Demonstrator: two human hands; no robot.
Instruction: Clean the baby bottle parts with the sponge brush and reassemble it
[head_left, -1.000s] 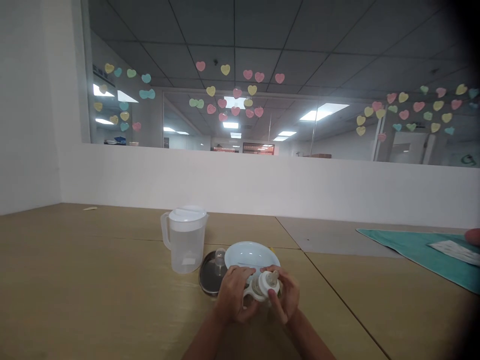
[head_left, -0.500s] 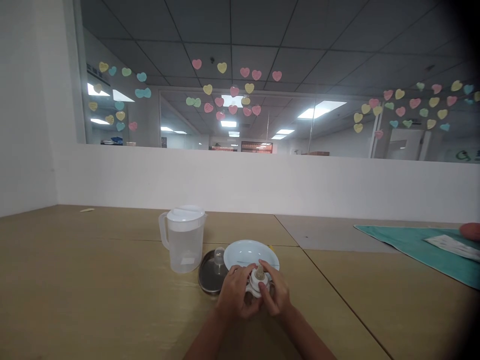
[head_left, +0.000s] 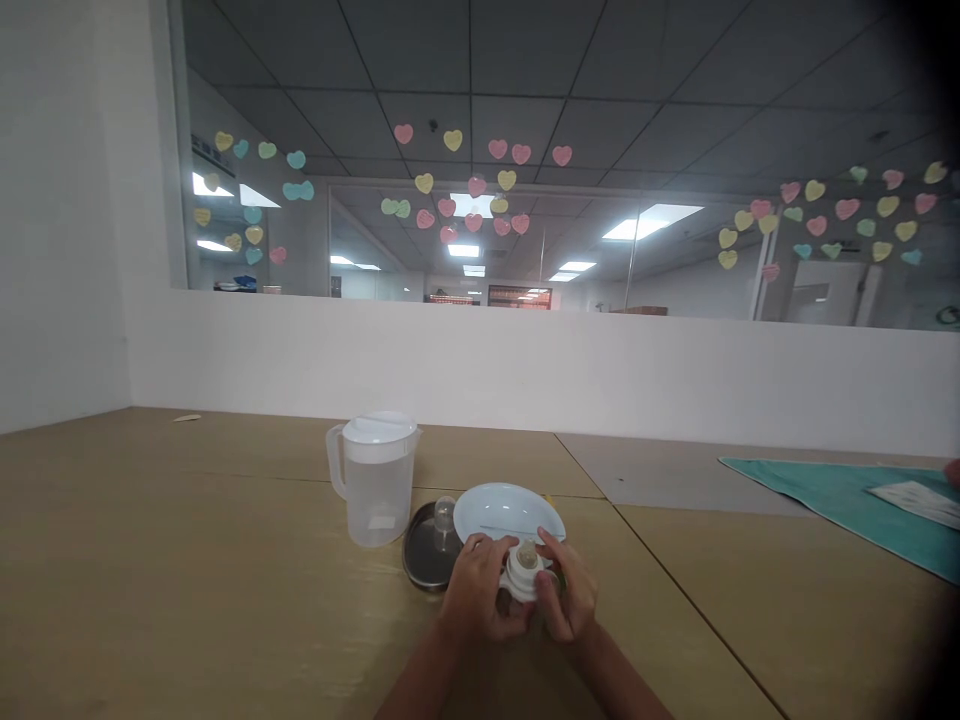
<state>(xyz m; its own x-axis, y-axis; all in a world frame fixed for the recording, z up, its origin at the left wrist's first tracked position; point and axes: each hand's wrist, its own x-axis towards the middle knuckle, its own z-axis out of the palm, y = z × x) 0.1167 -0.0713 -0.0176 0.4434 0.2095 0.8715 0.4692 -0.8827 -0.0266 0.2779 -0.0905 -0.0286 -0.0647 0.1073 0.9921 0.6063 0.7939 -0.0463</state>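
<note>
Between my two hands is a baby bottle [head_left: 524, 582] with a white collar, a side handle and a pale teat pointing up; its lower part is mostly covered by fingers. My left hand [head_left: 480, 592] is closed around its left side. On the right, my right hand [head_left: 571, 594] has its thumb against the collar and its index finger curled behind it. Just beyond the hands lies a light blue bowl [head_left: 504, 502], partly covered by them. To the left, a clear dome cap [head_left: 444, 514] stands in a dark metal tray [head_left: 424, 556].
A lidded clear plastic pitcher [head_left: 379, 490] holding liquid stands left of the tray. At the far right a teal cloth [head_left: 832, 490] with a white packet [head_left: 919, 500] lies on the tabletop [head_left: 225, 580]. A low white wall [head_left: 480, 365] closes off the back.
My right index finger and thumb have come off the teat and moved lower and to the right, beside the collar. The view has shifted slightly left.
</note>
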